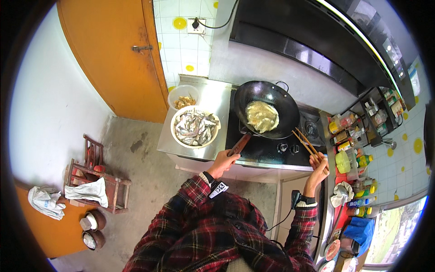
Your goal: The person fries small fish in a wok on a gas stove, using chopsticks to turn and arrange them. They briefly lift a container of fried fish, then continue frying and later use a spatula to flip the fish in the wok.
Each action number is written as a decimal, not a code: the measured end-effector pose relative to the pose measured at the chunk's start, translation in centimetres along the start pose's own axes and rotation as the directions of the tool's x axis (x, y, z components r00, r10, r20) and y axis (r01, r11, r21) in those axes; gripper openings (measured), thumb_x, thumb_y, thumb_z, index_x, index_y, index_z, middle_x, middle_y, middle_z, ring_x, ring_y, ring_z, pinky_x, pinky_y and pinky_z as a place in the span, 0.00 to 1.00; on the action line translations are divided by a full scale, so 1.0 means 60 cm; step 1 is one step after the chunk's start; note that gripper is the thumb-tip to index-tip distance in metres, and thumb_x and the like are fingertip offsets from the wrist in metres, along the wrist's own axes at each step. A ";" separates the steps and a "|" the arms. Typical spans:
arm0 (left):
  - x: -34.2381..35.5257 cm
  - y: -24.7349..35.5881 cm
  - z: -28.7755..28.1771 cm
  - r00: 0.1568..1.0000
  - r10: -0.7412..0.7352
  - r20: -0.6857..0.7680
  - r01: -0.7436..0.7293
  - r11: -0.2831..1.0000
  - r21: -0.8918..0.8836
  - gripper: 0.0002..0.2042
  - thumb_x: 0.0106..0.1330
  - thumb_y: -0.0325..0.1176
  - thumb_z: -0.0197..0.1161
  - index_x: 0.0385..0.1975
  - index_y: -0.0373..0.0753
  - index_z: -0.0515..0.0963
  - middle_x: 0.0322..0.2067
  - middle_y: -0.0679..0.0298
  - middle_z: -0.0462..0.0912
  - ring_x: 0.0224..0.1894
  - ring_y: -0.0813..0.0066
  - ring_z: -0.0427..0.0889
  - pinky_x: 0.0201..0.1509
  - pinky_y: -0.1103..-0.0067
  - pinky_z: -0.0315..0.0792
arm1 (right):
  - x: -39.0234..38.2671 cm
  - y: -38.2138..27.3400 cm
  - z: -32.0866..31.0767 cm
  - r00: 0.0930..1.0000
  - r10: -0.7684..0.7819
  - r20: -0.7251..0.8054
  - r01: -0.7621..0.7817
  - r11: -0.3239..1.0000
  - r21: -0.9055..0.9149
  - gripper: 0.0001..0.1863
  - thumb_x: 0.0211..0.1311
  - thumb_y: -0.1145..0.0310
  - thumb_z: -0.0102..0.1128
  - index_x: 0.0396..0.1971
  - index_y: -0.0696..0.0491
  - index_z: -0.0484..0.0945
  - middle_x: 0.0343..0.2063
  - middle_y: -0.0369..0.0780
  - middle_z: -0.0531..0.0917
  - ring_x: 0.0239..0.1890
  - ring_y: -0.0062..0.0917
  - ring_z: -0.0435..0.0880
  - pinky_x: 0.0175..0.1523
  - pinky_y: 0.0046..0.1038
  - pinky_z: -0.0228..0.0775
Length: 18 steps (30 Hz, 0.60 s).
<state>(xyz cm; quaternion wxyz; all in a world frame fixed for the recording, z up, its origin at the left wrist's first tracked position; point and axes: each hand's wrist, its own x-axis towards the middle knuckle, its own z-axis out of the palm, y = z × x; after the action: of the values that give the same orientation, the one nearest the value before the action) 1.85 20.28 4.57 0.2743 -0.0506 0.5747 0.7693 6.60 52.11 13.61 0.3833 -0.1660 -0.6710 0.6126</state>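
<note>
My left hand point(224, 163) is wrapped round the wooden handle point(240, 145) of a black wok point(244, 99) on the stove. In the wok lies a pale golden, battered-looking mass of food point(263, 117), with what seems to be oil around it. A pair of wooden chopsticks point(304, 141) is gripped in my right hand point(320, 167), to the right of the wok. Their tips point up and left, near the wok's rim but apart from the food. Left of the wok, a cream basket point(174, 132) holds many small silvery fish point(195, 128).
Behind the basket stands a clear tub point(171, 97) with golden-brown pieces. A second burner point(311, 128) and the stove knobs point(288, 148) are right of the wok. Bottles point(346, 145) and a black rack point(377, 115) line the right side. A range hood point(299, 41) hangs above.
</note>
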 end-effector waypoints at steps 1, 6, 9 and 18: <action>-0.001 0.002 -0.001 1.000 -0.015 0.014 0.015 0.999 -0.032 0.10 0.61 0.37 0.60 0.24 0.41 0.68 0.17 0.74 0.65 0.13 0.90 0.56 0.13 0.86 0.46 | -0.001 0.000 0.001 1.000 0.014 -0.009 -0.014 1.000 0.001 0.22 0.68 0.58 0.42 0.40 0.65 0.75 0.34 0.47 0.80 0.33 0.30 0.83 0.38 0.22 0.77; 0.000 0.001 -0.006 0.991 -0.125 0.048 0.131 0.978 -0.159 0.10 0.60 0.39 0.62 0.26 0.43 0.69 0.17 0.74 0.66 0.12 0.91 0.54 0.13 0.87 0.47 | -0.006 -0.001 0.003 1.000 0.001 0.008 -0.001 1.000 0.017 0.22 0.68 0.58 0.42 0.40 0.65 0.75 0.33 0.47 0.80 0.33 0.30 0.83 0.37 0.22 0.77; 0.010 -0.001 -0.015 0.969 -0.213 0.123 0.230 0.962 -0.147 0.11 0.59 0.40 0.62 0.28 0.44 0.68 0.18 0.75 0.66 0.12 0.92 0.54 0.13 0.87 0.47 | -0.011 -0.002 0.001 1.000 0.001 0.013 -0.001 1.000 0.021 0.22 0.68 0.58 0.42 0.40 0.65 0.75 0.33 0.47 0.80 0.33 0.30 0.83 0.37 0.21 0.77; 0.001 0.011 -0.022 0.999 -0.023 -0.023 0.023 1.000 0.005 0.09 0.60 0.36 0.60 0.25 0.41 0.69 0.17 0.74 0.65 0.13 0.91 0.55 0.13 0.87 0.46 | -0.003 -0.002 -0.028 0.999 -0.005 -0.036 0.005 1.000 0.003 0.23 0.67 0.57 0.42 0.41 0.64 0.74 0.33 0.46 0.80 0.33 0.30 0.83 0.37 0.23 0.77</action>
<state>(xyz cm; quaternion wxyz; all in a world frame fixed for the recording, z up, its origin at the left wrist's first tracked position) 1.15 19.00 4.65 0.2764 -0.0652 0.5795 0.7639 7.94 53.15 13.59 0.3969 -0.1748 -0.6634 0.6098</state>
